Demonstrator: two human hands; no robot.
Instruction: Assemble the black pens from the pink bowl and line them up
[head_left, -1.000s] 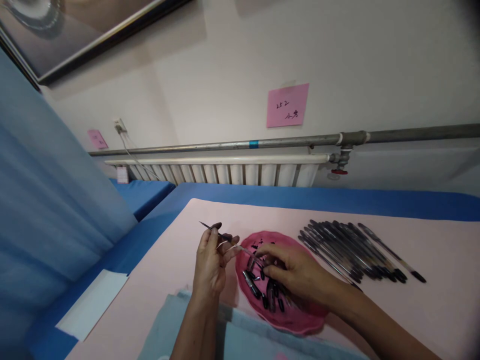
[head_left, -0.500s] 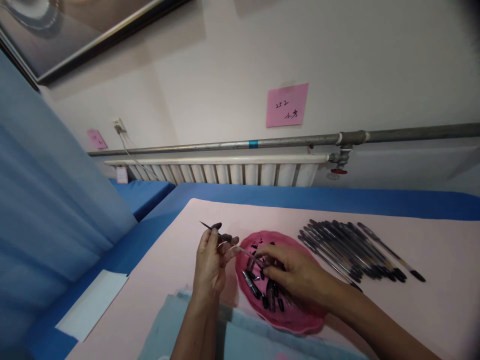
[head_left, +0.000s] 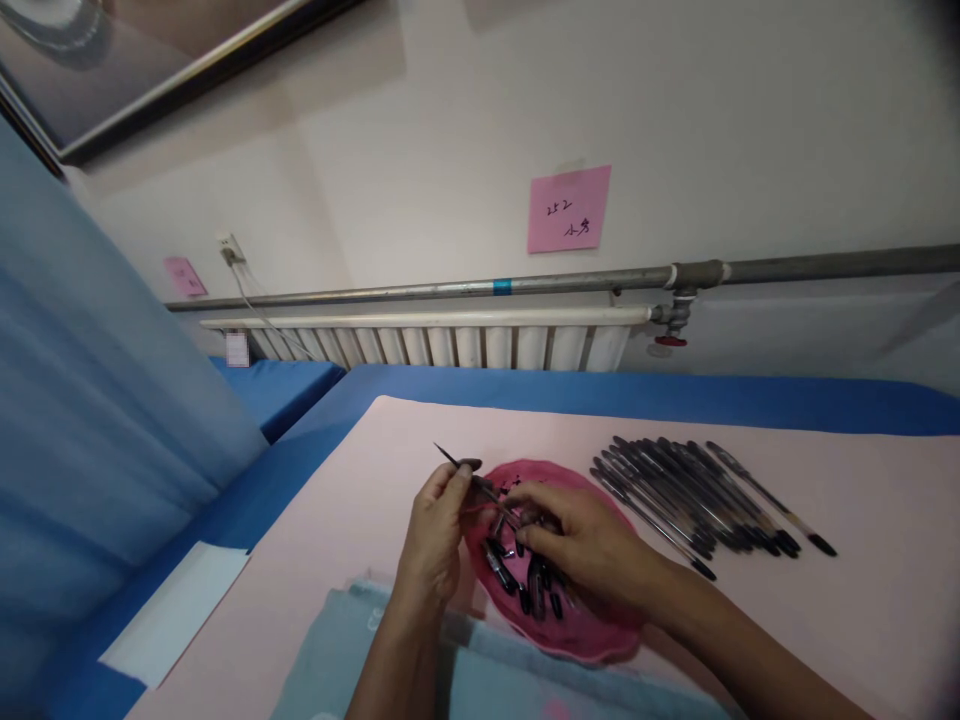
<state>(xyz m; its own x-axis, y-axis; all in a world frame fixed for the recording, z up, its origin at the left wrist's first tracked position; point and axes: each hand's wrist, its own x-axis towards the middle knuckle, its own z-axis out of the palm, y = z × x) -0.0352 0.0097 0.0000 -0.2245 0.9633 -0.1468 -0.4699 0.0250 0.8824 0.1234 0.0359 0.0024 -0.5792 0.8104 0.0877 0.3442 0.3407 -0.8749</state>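
My left hand (head_left: 436, 535) is closed in a pinch on a slim pen refill (head_left: 445, 453), whose dark pointed tip sticks out up and to the left. My right hand (head_left: 589, 540) is also closed, with its fingers at the rear end of the refill, over the pink plate. What else its fingertips cover is hidden. In the scalloped pink plate (head_left: 592, 648) lie several black pen caps (head_left: 499, 567) and small dark pen parts. Part of the plate is under my right hand and forearm.
Right of the plate, several black pens (head_left: 675, 490) lie side by side on a pink sheet (head_left: 337, 500) over a blue bed (head_left: 750, 395). A light blue cloth (head_left: 337, 650) is in front of me. White paper (head_left: 176, 610) lies at left, near a blue curtain (head_left: 112, 380).
My left hand has moved right, closer to my right hand, bringing the refill's tip over with it. My right hand stays at the plate. The view has shifted slightly.
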